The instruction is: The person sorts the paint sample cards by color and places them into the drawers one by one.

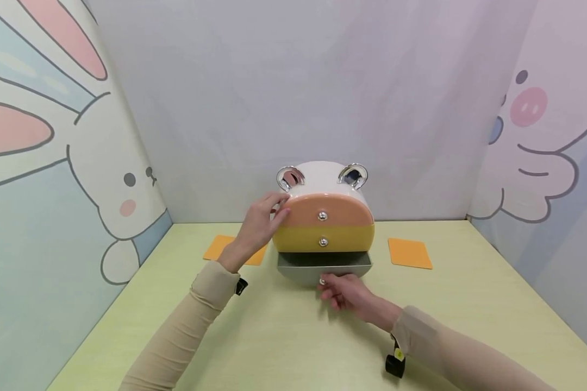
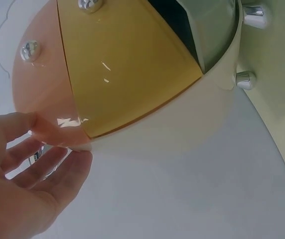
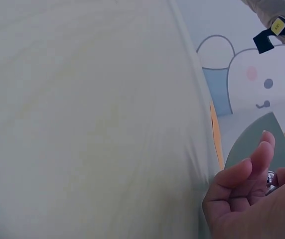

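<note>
A small rounded drawer box [image 1: 323, 179] with a white shell and two shiny ear shapes stands on the table. Its orange top drawer [image 1: 303, 209] and yellow middle drawer [image 1: 298, 239] are closed, while the grey-green bottom drawer [image 1: 298, 274] is pulled out. My left hand [image 1: 261, 222] rests on the box's upper left side, thumb at the orange front and fingers round the edge, as the left wrist view also shows. My right hand [image 1: 349, 296] pinches the silver knob [image 3: 270, 180] of the bottom drawer between thumb and fingers. In the head view the drawer's visible inside looks dark.
An orange square sheet [image 1: 411, 253] lies on the table right of the box. Another orange sheet [image 1: 220, 247] lies on the left, partly behind my left wrist. Cloth walls with cartoon animals enclose the pale green table [image 1: 274, 342] at the back and sides.
</note>
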{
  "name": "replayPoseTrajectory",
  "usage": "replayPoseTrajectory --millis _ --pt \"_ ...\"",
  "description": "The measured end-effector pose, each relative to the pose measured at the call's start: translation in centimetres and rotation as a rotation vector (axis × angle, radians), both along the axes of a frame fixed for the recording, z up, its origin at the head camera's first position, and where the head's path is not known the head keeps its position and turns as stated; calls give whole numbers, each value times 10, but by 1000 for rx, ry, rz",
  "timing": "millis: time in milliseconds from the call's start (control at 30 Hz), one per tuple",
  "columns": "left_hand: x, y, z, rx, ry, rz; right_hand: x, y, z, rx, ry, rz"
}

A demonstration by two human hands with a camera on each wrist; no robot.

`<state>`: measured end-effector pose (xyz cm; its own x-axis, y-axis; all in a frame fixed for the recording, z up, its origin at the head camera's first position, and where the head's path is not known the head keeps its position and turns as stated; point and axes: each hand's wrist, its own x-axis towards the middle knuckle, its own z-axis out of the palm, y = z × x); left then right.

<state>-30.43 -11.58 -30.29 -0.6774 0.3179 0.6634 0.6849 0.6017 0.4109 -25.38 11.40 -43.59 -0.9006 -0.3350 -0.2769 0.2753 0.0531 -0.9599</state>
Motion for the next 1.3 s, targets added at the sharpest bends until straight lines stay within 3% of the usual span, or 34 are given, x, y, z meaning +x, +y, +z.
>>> replayPoseTrajectory --millis 733,1100,1300 --pt "0 -1 1 -11 -19 8 53 10 4 -6 -38 64" --pt "0 0 2 -14 -18 5 66 11 2 -6 -51 100" --pt "1 0 2 -8 -32 1 73 10 8 60 -33 121"
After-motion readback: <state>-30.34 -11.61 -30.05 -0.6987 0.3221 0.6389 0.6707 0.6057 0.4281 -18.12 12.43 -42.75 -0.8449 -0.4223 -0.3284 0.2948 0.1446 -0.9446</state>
